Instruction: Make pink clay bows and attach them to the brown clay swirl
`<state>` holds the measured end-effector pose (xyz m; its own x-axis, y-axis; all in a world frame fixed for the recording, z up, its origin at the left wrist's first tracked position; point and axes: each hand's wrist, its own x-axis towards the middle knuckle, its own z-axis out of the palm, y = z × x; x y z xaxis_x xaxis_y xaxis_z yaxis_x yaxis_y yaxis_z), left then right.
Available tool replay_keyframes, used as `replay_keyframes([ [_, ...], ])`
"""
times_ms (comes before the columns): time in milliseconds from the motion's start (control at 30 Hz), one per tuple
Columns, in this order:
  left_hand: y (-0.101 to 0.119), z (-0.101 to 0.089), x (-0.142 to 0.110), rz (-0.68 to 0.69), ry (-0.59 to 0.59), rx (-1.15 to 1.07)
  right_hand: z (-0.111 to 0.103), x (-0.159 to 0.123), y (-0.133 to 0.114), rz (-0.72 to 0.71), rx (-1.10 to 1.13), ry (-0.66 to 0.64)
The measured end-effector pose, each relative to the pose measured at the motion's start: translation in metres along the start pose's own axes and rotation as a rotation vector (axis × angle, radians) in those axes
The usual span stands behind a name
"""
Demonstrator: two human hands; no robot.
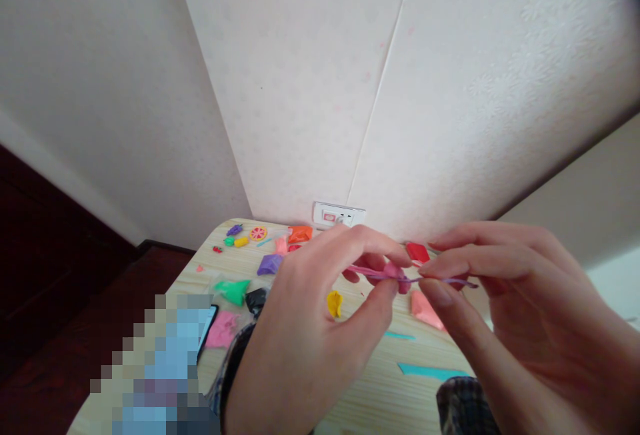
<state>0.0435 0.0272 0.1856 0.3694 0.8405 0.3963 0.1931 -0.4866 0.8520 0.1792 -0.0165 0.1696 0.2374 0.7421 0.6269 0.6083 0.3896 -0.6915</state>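
Note:
My left hand pinches a small lump of pink clay between thumb and fingers, above the table. A thin pink strip trails from the lump back under the left fingers. My right hand is closed in a pinch on a thin purple strand, which runs from the lump out past the right fingertips. Whether the strand is clay or another material I cannot tell. Below the hands lie a yellow clay piece and a salmon-pink clay packet, partly covered by the right hand.
On the wooden table lie turquoise clay tools, green, purple, orange and red clay packets, and small fruit shapes. A blurred phone is at the left. Behind is a wall socket.

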Motion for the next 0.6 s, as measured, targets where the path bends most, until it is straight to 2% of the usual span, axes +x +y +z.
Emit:
replay_keyframes([
  [133, 0.001, -0.002, -0.002, -0.013, -0.06, -0.034, -0.001, 0.001, 0.0, -0.032, 0.02, -0.033],
  [433, -0.001, -0.001, -0.002, -0.133, -0.148, -0.188, -0.007, 0.004, 0.007, -0.058, 0.102, -0.161],
  [600, -0.003, -0.002, -0.002, -0.197, -0.15, -0.244, -0.01, 0.003, 0.01, -0.02, 0.094, -0.207],
])
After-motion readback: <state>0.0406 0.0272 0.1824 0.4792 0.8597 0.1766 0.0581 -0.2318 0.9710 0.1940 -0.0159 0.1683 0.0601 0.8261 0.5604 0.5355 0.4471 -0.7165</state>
